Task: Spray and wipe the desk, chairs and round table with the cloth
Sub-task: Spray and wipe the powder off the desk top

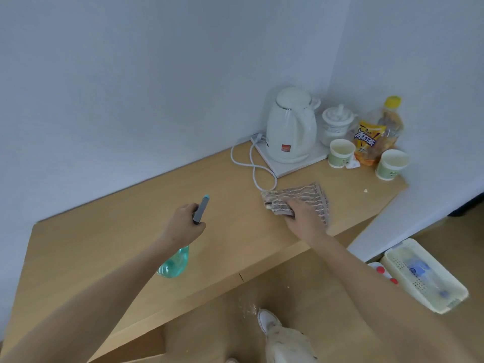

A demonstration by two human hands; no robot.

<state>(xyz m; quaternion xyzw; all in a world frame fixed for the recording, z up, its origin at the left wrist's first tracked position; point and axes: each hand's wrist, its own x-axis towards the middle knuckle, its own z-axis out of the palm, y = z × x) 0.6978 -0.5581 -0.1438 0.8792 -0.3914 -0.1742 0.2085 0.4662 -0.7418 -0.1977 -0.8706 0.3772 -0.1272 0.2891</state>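
the right hand (303, 218) lies on a folded striped cloth (301, 200), fingers curled over its near left edge and gripping it against the desk (104, 244). the cloth sits flat on the wooden top, just in front of the loop of white cord (251, 166) that runs from the kettle's base.

the left hand (183, 226) is clenched round the neck of a spray bottle (174, 263), held above the middle of the desk. the grey nozzle with its blue tip (203, 206) points away from the person toward the wall, and the green body of the bottle hangs below the wrist, partly hidden by the forearm.

in the far right corner of the desk a white kettle (290, 127) stands on a flat white base. beside it is a white lidded pot (337, 121), then a drink bottle (387, 127) with a yellow cap and an orange label, tilted against the wall. two paper cups (340, 153) stand upright in front, one on each side of the bottle, with a crumpled scrap of paper between them.

on the floor to the right, against the wall, is a pale plastic basket (424, 276) with some bottles in it. a white shoe (267, 319) and a light trouser leg show below the desk edge.
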